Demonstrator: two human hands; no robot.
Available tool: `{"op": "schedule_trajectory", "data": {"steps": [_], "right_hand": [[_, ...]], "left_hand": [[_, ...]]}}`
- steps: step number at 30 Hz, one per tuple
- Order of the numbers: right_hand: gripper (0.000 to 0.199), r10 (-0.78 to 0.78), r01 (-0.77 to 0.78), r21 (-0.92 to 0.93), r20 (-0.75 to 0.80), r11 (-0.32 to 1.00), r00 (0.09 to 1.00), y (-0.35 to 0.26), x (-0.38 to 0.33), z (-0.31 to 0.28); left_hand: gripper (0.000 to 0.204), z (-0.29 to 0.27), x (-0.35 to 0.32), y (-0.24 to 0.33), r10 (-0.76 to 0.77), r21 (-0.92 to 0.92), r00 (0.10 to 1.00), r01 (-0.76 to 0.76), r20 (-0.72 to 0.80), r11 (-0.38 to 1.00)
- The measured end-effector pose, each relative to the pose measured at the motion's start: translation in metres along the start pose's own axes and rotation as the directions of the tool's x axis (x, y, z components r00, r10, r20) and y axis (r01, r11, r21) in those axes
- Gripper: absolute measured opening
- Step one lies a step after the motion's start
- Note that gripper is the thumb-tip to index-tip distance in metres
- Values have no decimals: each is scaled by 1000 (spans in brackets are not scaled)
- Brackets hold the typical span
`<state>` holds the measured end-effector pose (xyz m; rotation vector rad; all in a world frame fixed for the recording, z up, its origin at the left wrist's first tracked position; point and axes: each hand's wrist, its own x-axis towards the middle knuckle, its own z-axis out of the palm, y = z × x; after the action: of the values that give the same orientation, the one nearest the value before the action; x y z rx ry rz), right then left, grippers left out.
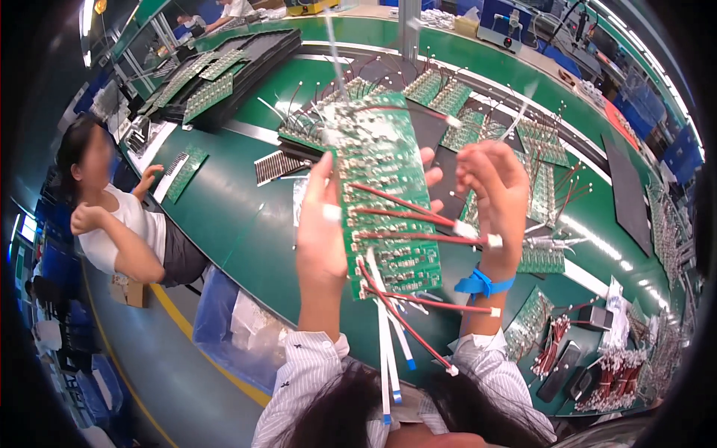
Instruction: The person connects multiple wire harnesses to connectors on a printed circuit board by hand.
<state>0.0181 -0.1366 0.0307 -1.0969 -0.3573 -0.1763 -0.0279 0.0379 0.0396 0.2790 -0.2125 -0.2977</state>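
My left hand [320, 239] holds a green circuit board panel [396, 172] up in front of me, its thumb at the left edge and fingertips showing past the right edge. Red and dark wire leads [403, 237] with white plugs stick out from the panel to the right. White flat ribbon cables [383, 351] with blue ends dangle from its lower part. To the right of the panel is my right hand [497, 179], raised with thumb and fingers drawn together; what they hold, if anything, I cannot make out. A blue wrist strap [484, 284] circles the right wrist.
More wired boards [448, 93] lie beyond on the green bench [231, 201]. Black trays [258, 63] with boards stand far left. Bundled red leads [616, 381] lie at the lower right. A co-worker [123, 216] sits at left, near a blue bin [216, 306].
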Motion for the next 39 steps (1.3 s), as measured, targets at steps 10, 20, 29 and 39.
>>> {"op": "schedule_trajectory", "data": {"steps": [10,20,29,39], "right_hand": [[15,33,-12,-220,93,975,995,22,16,16],[15,-66,238,-373,419,897,905,53,25,21],[15,82,146,-436,464,888,882,55,20,25],[18,18,115,-281,431,953,902,68,23,30]], "left_hand": [[57,-29,24,-8,94,71,987,-85,-127,994],[62,-19,34,4,144,192,921,-77,-363,978],[73,-43,31,15,39,-387,999,-26,26,922],[62,-53,29,0,150,97,950,-128,-273,987]]}}
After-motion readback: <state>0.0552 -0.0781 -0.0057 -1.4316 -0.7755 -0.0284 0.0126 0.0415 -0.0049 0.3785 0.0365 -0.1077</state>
